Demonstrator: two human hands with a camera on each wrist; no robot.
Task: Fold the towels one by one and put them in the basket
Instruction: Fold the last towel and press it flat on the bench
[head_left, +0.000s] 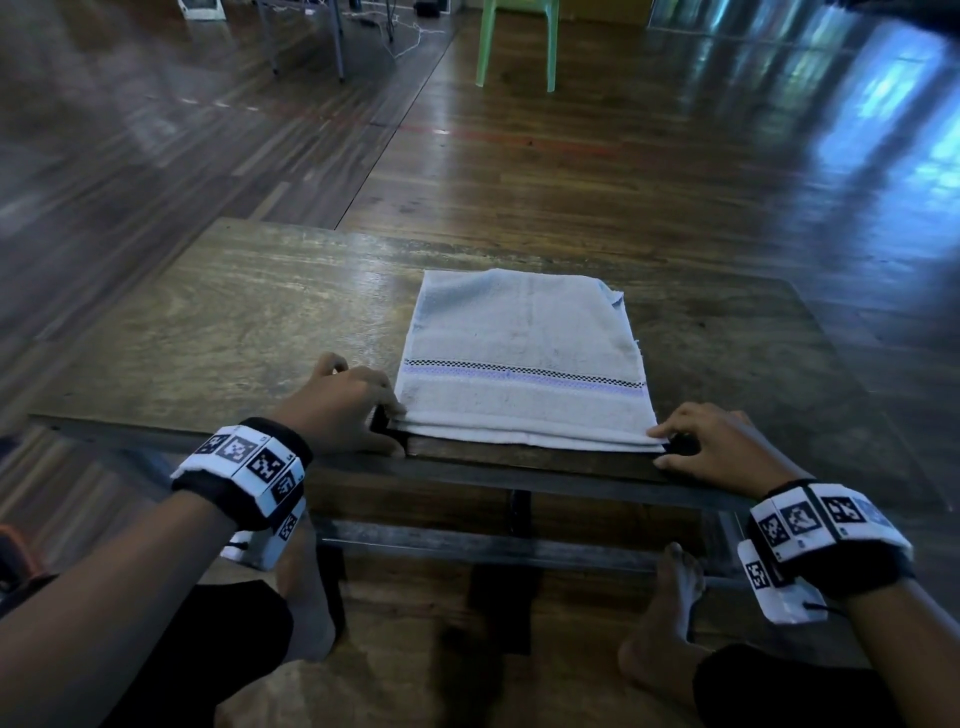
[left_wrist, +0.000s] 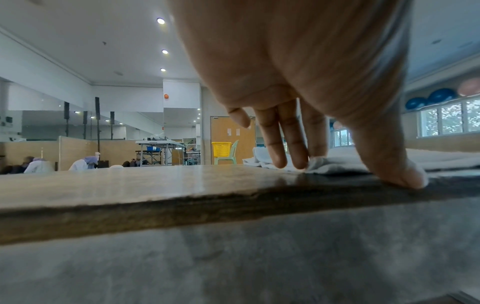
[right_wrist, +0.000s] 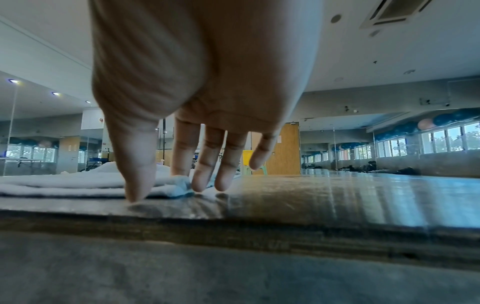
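A white towel (head_left: 519, 353) with a checkered black and purple stripe lies folded flat on the wooden table (head_left: 234, 322), its layered edge along the table's near side. My left hand (head_left: 389, 428) is at the towel's near-left corner, fingertips on the cloth and thumb down on the table edge. In the left wrist view the left hand (left_wrist: 350, 172) has straight fingers on the towel (left_wrist: 337, 162). My right hand (head_left: 662, 447) mirrors this at the near-right corner. In the right wrist view the right hand (right_wrist: 166, 191) has its thumb on the wood in front of the towel (right_wrist: 78, 181). A yellow basket (left_wrist: 221, 149) stands on a distant green chair.
The green chair (head_left: 519, 41) stands on the wooden floor well beyond the table's far edge. The left half of the tabletop is bare wood. My bare feet (head_left: 670, 613) rest under the table's near rail. Other tables and several people are far off in the room.
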